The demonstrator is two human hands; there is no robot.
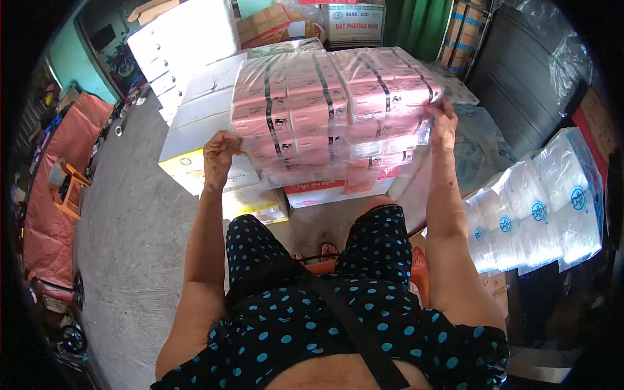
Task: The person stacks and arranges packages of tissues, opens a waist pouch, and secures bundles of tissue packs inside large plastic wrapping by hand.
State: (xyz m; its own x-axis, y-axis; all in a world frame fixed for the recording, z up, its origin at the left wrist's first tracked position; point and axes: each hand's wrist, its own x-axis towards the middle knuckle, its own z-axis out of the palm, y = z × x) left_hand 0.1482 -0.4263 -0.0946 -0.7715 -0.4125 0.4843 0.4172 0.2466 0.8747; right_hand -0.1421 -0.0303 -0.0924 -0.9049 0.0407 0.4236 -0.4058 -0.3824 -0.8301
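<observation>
A large bundle of pink packs (pixel 318 107) with black bands and small printed marks lies in front of me, covered in clear plastic wrap (pixel 383 148). At the bundle's left front corner, my left hand (pixel 221 155) is closed, fingers curled in a pinch on the wrap's edge. My right hand (pixel 444 123) grips the wrap at the right front corner, thumb and fingers pressed together. The wrap hangs down over the bundle's front side. What is inside the packs cannot be seen.
White and yellow cartons (pixel 201 127) stand on the left, a red-and-white carton (pixel 318 193) below the bundle. Clear bags with blue logos (pixel 536 208) are stacked at right. Behind are a white drawer cabinet (pixel 185 39) and a printed box (pixel 354 25). Concrete floor (pixel 140 227) extends left.
</observation>
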